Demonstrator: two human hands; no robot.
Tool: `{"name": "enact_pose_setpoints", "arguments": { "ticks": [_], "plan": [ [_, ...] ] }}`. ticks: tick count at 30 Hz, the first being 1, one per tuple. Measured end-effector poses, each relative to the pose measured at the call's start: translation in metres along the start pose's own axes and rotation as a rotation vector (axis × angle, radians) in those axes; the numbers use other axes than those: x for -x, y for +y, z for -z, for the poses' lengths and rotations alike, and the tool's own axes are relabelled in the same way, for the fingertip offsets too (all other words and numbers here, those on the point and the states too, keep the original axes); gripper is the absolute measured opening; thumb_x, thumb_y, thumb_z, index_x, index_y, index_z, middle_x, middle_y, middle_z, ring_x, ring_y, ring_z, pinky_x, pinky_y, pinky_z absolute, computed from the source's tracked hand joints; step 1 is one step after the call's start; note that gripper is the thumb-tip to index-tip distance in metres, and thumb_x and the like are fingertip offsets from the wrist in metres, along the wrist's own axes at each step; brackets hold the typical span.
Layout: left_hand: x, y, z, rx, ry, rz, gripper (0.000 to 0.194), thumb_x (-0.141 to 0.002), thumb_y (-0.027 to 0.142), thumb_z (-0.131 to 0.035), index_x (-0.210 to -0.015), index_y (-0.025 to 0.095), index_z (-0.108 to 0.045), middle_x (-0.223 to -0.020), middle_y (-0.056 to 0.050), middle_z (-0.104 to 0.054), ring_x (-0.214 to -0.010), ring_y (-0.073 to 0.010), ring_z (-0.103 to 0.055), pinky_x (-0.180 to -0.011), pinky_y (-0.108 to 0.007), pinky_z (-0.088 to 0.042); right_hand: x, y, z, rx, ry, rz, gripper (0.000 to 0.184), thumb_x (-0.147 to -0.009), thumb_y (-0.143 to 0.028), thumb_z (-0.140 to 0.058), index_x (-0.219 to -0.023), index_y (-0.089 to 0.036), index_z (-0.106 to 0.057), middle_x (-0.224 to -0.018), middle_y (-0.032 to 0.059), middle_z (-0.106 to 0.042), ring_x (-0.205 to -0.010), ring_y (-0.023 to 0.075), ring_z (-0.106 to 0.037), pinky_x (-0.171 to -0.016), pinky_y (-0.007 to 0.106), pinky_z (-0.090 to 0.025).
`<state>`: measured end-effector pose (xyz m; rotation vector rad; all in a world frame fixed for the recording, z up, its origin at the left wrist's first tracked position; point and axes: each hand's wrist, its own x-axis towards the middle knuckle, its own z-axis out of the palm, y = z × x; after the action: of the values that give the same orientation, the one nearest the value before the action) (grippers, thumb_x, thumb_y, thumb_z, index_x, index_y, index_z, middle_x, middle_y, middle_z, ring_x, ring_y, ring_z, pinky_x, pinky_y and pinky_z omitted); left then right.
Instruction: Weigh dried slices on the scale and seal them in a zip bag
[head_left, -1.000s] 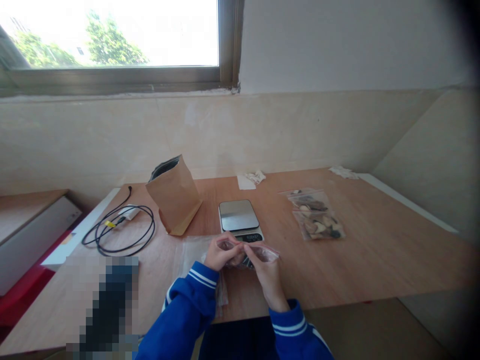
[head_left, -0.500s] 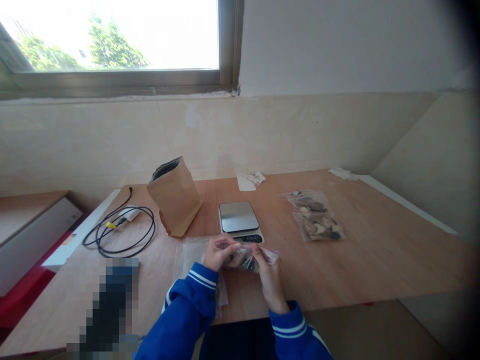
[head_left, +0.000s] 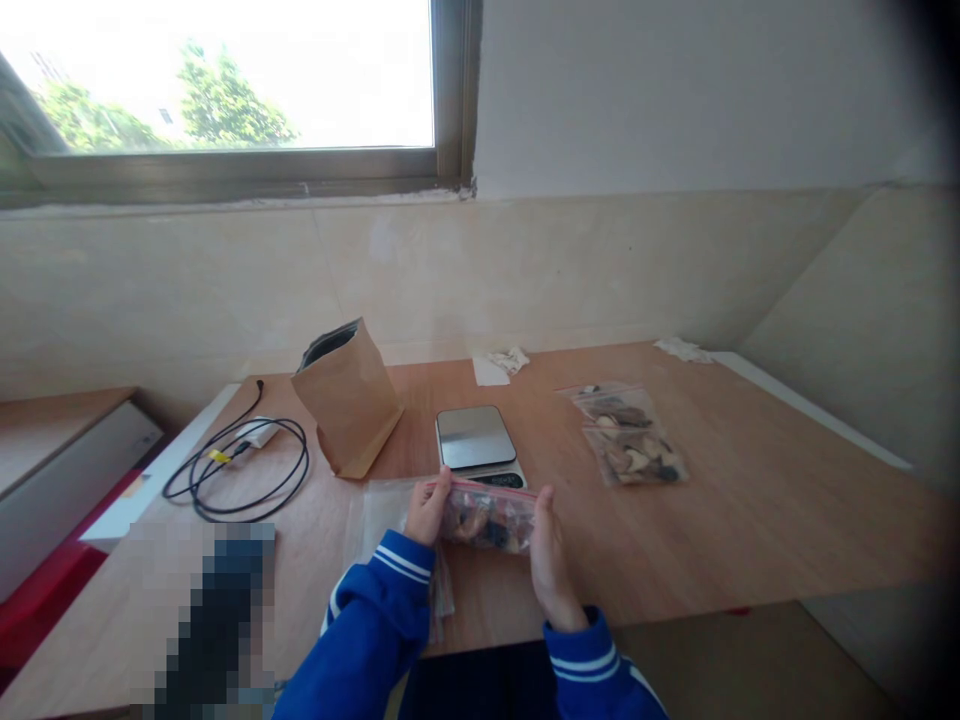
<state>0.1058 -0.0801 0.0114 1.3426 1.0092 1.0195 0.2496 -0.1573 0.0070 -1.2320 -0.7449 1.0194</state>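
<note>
A clear zip bag (head_left: 489, 521) with a reddish seal strip is stretched between my hands, just in front of the scale. Brown, tan and dark pieces fill it; their kind is not plain. My left hand (head_left: 427, 512) pinches the bag's left end, thumb on top. At the right end, my right hand (head_left: 553, 555) holds the bag with its thumb up and its fingers mostly hidden behind. The kitchen scale (head_left: 477, 437) has a shiny square plate and a dark display, partly covered by the bag. Flat clear bags (head_left: 379, 515) lie beside and under my left wrist.
Two filled zip bags (head_left: 634, 450) overlap on the table at right. A brown paper bag (head_left: 352, 405) stands open at left, near a coiled black cable (head_left: 196, 480) with a white adapter (head_left: 257, 432). Crumpled tissue (head_left: 510, 360) lies by the wall. A blurred dark object fills the front left.
My hands have moved apart, from pinching near the middle of the bag's top to its two ends. The top edge now runs straight and the contents show more.
</note>
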Motion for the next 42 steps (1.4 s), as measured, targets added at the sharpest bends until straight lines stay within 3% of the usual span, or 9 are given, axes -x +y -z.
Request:
{"name": "enact_pose_setpoints", "arguments": {
  "ticks": [10, 16, 20, 26, 29, 31, 35, 38, 42],
  "plan": [
    [-0.001, -0.005, 0.001, -0.088, -0.037, -0.008, 0.071, -0.078, 0.074, -0.027, -0.051, 0.019, -0.062, -0.049, -0.004, -0.059, -0.048, -0.0154, -0.052, -0.051, -0.027, -0.040, -0.002, -0.001, 0.014, 0.233, 0.124, 0.071, 0.063, -0.087, -0.064, -0.029, -0.078, -0.018, -0.071, -0.080, 0.0115, -0.072, -0.078, 0.0240, -0.068, -0.071, 0.031, -0.052],
    [-0.003, -0.007, 0.004, -0.092, -0.177, -0.146, 0.072, -0.081, 0.071, -0.024, -0.068, 0.019, -0.072, -0.065, -0.010, -0.067, -0.063, -0.0202, -0.061, -0.065, -0.031, -0.046, -0.006, -0.009, 0.028, 0.435, 0.219, 0.288, 0.062, -0.085, -0.064, -0.036, -0.057, -0.017, -0.063, -0.051, 0.0068, -0.061, -0.051, 0.0192, -0.057, -0.052, 0.027, -0.043],
    [-0.004, -0.010, 0.005, -0.184, -0.172, -0.191, 0.068, -0.081, 0.070, -0.028, -0.076, 0.019, -0.074, -0.074, -0.010, -0.070, -0.069, -0.0209, -0.061, -0.067, -0.031, -0.046, -0.011, -0.015, 0.042, 0.533, 0.295, 0.384, 0.065, -0.083, -0.067, -0.038, -0.051, -0.015, -0.061, -0.045, 0.0063, -0.057, -0.044, 0.0165, -0.052, -0.045, 0.026, -0.038],
    [-0.002, -0.001, 0.007, -0.144, -0.047, -0.249, 0.079, -0.089, 0.060, -0.010, -0.076, 0.016, -0.075, -0.066, -0.010, -0.066, -0.058, -0.0179, -0.051, -0.053, -0.030, -0.038, -0.031, -0.039, 0.101, 0.614, 0.703, 0.324, 0.068, -0.083, -0.068, -0.034, -0.054, -0.014, -0.063, -0.044, 0.0109, -0.058, -0.047, 0.0215, -0.057, -0.044, 0.027, -0.037],
    [-0.002, 0.002, 0.008, -0.156, 0.059, -0.297, 0.074, -0.091, 0.052, -0.009, -0.075, 0.018, -0.074, -0.066, -0.009, -0.062, -0.058, -0.0176, -0.049, -0.053, -0.031, -0.037, -0.047, -0.053, 0.144, 0.673, 0.843, 0.376, 0.068, -0.083, -0.068, -0.034, -0.058, -0.013, -0.065, -0.051, 0.0139, -0.062, -0.054, 0.0244, -0.060, -0.049, 0.030, -0.040],
    [-0.002, 0.004, 0.010, -0.219, 0.209, -0.371, 0.063, -0.093, 0.047, -0.014, -0.086, 0.020, -0.071, -0.075, -0.008, -0.062, -0.064, -0.0178, -0.050, -0.059, -0.032, -0.041, -0.060, -0.059, 0.172, 0.748, 0.782, 0.371, 0.069, -0.083, -0.069, -0.032, -0.053, -0.014, -0.063, -0.049, 0.0127, -0.061, -0.051, 0.0232, -0.058, -0.049, 0.030, -0.039],
    [-0.006, 0.012, 0.019, -0.311, 0.771, -0.670, 0.037, -0.087, 0.042, -0.040, -0.112, 0.018, -0.051, -0.102, -0.008, -0.052, -0.085, -0.0187, -0.052, -0.076, -0.035, -0.045, -0.083, -0.062, 0.212, 0.967, 0.566, 0.300, 0.070, -0.085, -0.067, -0.028, -0.063, -0.013, -0.067, -0.056, 0.0139, -0.064, -0.057, 0.0251, -0.059, -0.055, 0.033, -0.040],
    [-0.009, 0.020, 0.032, -0.382, 1.010, -0.795, 0.055, -0.075, 0.039, -0.059, -0.122, 0.018, -0.037, -0.114, -0.009, -0.043, -0.094, -0.0196, -0.051, -0.082, -0.037, -0.044, -0.087, -0.055, 0.215, 1.198, 0.616, 0.509, 0.069, -0.086, -0.063, -0.029, -0.104, -0.006, -0.064, -0.092, 0.0225, -0.066, -0.085, 0.0318, -0.059, -0.071, 0.040, -0.042],
    [-0.014, 0.021, 0.053, -0.551, 1.061, -0.651, 0.087, -0.066, 0.040, -0.071, -0.134, 0.017, -0.022, -0.132, -0.015, -0.031, -0.115, -0.0267, -0.043, -0.094, -0.045, -0.040, -0.068, -0.031, 0.189, 1.325, 0.727, 0.686, 0.061, -0.089, -0.049, -0.032, -0.126, -0.003, -0.049, -0.122, 0.0256, -0.052, -0.110, 0.0350, -0.047, -0.088, 0.047, -0.037]
  ]
}}
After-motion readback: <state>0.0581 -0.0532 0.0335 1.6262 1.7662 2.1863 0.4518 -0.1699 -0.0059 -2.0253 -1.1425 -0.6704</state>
